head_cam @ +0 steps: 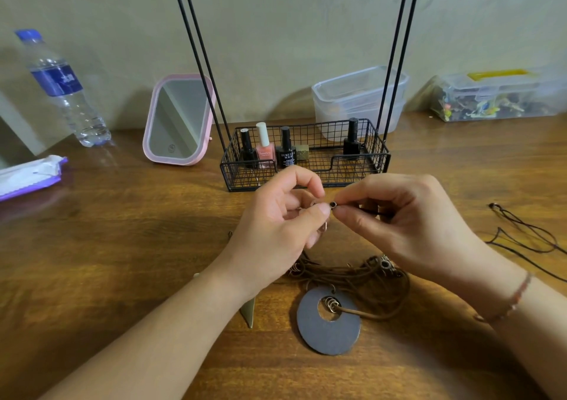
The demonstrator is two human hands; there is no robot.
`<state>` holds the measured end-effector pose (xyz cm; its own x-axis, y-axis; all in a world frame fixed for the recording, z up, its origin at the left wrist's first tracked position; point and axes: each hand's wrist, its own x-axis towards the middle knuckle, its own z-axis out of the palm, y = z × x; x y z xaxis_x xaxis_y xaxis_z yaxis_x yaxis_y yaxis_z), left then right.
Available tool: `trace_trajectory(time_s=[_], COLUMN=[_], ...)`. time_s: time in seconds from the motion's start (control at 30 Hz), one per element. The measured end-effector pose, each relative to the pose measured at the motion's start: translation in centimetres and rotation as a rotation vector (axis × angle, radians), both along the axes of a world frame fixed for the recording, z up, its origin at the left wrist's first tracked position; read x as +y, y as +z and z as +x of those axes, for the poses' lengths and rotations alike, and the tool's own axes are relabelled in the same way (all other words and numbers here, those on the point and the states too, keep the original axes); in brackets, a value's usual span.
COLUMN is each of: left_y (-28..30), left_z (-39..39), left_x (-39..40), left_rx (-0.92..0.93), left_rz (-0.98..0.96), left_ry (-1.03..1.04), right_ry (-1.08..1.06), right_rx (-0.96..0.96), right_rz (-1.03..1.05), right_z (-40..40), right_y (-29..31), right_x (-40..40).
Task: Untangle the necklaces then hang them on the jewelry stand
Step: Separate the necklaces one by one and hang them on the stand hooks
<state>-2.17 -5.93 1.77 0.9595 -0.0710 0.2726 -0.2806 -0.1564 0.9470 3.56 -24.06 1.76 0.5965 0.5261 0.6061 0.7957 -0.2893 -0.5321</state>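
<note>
A tangle of brown cord necklaces point(352, 277) lies on the wooden table, with a grey disc pendant point(329, 326) at its near end. Above it my left hand point(282, 224) and my right hand point(408, 221) meet. My right hand pinches a small metal bead point(333, 205) on a dark cord, and my left thumb and forefinger pinch the cord end beside it. The black wire jewelry stand point(303, 157) rises just behind my hands, its hooks at the top edge of the view. A thin dark cord necklace point(527, 237) lies apart at the right.
The stand's basket holds several nail polish bottles point(264, 145). A pink mirror point(179, 120) and a water bottle point(61, 89) stand at the left, a wipes pack point(27, 175) at the far left. Clear plastic boxes point(356, 99) sit against the wall. A brass pointed pendant point(248, 310) lies under my left wrist.
</note>
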Motion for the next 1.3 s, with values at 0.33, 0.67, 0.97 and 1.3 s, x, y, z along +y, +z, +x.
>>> trace_trajectory(time_s=[0.33, 0.67, 0.97, 1.3], left_y=[-0.2, -0.5, -1.2, -0.5], left_z=[0.2, 0.0, 0.4, 0.2], left_x=[0.3, -0.4, -0.3, -0.2], left_rx=[0.036, -0.138, -0.154, -0.142], left_rz=[0.084, 0.241, 0.391, 0.367], left_ry=[0.084, 0.223, 0.275, 0.296], right_ry=[-0.002, -0.051, -0.138, -0.041], right_rx=[-0.027, -0.089, 0.038, 0.385], right_rz=[-0.057, -0.095, -0.263, -0.139], right_z=[0.4, -0.1, 0.0, -0.1], right_y=[-0.2, -0.2, 0.3, 0.7], right_x=[-0.1, 0.2, 0.0, 0.0])
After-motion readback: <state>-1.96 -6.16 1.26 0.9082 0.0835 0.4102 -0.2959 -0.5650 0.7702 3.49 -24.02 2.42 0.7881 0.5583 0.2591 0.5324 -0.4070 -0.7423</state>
